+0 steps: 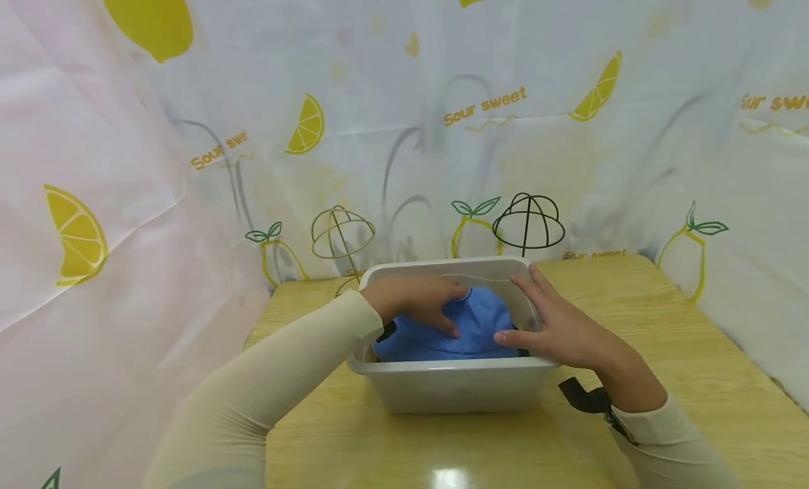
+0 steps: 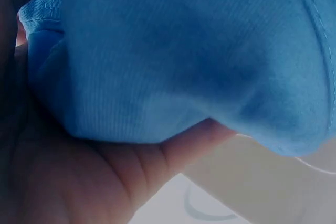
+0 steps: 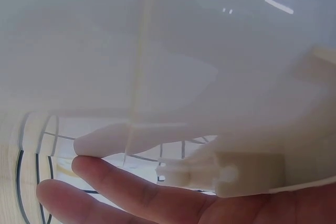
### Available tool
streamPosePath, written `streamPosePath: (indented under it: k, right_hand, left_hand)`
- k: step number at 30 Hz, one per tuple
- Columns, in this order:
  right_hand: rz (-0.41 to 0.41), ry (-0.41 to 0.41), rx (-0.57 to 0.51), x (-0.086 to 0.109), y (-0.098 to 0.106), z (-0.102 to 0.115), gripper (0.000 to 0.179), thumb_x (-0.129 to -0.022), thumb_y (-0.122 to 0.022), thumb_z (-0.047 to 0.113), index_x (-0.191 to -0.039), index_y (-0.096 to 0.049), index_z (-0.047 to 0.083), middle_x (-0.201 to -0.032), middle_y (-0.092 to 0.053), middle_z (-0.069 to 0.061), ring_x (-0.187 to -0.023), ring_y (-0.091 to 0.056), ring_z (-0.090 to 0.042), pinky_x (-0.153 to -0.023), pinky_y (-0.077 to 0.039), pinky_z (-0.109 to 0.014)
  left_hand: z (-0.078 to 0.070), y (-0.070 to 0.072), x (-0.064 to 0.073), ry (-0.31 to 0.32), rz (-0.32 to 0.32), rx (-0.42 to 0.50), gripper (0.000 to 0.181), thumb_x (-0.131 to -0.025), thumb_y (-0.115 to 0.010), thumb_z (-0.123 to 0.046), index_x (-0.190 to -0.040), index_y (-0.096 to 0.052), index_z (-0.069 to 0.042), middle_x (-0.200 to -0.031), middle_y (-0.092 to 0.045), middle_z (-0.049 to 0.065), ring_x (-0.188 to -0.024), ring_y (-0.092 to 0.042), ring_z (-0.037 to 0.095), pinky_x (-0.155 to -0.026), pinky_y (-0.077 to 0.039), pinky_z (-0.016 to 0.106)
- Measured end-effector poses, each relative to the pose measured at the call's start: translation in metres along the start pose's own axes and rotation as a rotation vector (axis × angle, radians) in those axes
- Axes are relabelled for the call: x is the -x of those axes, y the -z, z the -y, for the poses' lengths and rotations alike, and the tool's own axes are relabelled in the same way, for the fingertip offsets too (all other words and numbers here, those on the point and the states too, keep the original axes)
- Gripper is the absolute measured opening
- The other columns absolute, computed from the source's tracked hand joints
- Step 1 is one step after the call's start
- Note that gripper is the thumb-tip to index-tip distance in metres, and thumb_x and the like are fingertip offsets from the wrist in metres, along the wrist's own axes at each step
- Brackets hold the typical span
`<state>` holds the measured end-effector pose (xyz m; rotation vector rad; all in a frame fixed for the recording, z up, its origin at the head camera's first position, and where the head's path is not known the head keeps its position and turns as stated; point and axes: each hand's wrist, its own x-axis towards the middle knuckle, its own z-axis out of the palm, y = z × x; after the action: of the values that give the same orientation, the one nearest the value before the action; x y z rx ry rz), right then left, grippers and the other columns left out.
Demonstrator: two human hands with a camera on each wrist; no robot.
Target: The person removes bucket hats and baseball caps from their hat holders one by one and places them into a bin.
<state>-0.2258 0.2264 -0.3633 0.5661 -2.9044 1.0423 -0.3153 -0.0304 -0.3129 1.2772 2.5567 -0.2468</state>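
Note:
A blue cloth hat (image 1: 483, 324) with stitched seams lies inside a white plastic basin (image 1: 461, 387). My left hand (image 1: 413, 299) reaches over the basin's left side and grips the hat between thumb and fingers. Close up in the left wrist view, the hat's cloth (image 2: 173, 56) fills the space beside the palm and hides part of the fingers. My right hand (image 1: 562, 327) is at the basin's right rim, its thumb extended over the inside. In the right wrist view, straight fingers (image 3: 142, 192) lie along the basin's glossy outer wall (image 3: 79, 51).
Behind the basin stand two wire hat stands, a gold one (image 1: 343, 232) on the left and a black one (image 1: 528, 222) on the right. The wooden table (image 1: 663, 348) meets a lemon-printed curtain (image 1: 379, 67) at the back and sides.

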Motion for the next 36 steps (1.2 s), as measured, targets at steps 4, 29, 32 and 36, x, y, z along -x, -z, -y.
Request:
streamPosePath:
  k: [4,29,32,36]
  right_hand:
    - [-0.001,-0.001,0.001,0.0,0.0,0.0,0.107,-0.088,-0.071,0.067,-0.168,-0.015,0.021,-0.174,0.008,-0.017,-0.156,-0.012,-0.053,-0.113,-0.027,-0.077]
    - [0.008,0.008,-0.012,0.001,0.001,-0.001,0.107,-0.088,-0.071,0.066,-0.168,-0.016,0.02,-0.174,0.012,-0.013,-0.156,-0.008,-0.052,-0.112,-0.025,-0.078]
    - [0.011,0.007,-0.014,0.001,0.001,-0.001,0.107,-0.089,-0.071,0.066,-0.168,-0.016,0.02,-0.174,0.013,-0.012,-0.156,-0.007,-0.052,-0.112,-0.025,-0.079]
    - [0.012,0.011,-0.014,0.001,0.002,0.0,0.106,-0.089,-0.071,0.066,-0.167,-0.017,0.019,-0.174,0.013,-0.013,-0.156,-0.007,-0.052,-0.113,-0.024,-0.079]
  left_hand:
    - [-0.004,-0.001,-0.001,0.012,0.045,-0.008,0.08,-0.096,-0.07,-0.052,-0.16,-0.041,-0.014,-0.159,-0.047,0.01,-0.145,-0.047,0.024,-0.122,-0.035,0.036]
    - [-0.019,-0.009,-0.001,0.165,0.273,0.021,0.086,-0.1,-0.053,-0.065,-0.168,-0.015,-0.03,-0.176,-0.002,0.01,-0.157,-0.021,0.043,-0.127,-0.023,0.055]
    - [-0.021,-0.012,-0.003,0.157,0.282,0.005,0.085,-0.101,-0.051,-0.064,-0.168,-0.013,-0.029,-0.175,0.0,0.012,-0.156,-0.019,0.048,-0.127,-0.022,0.057]
    - [-0.023,-0.015,-0.004,0.151,0.294,-0.014,0.085,-0.102,-0.049,-0.064,-0.168,-0.009,-0.029,-0.175,0.001,0.013,-0.155,-0.018,0.051,-0.126,-0.021,0.058]
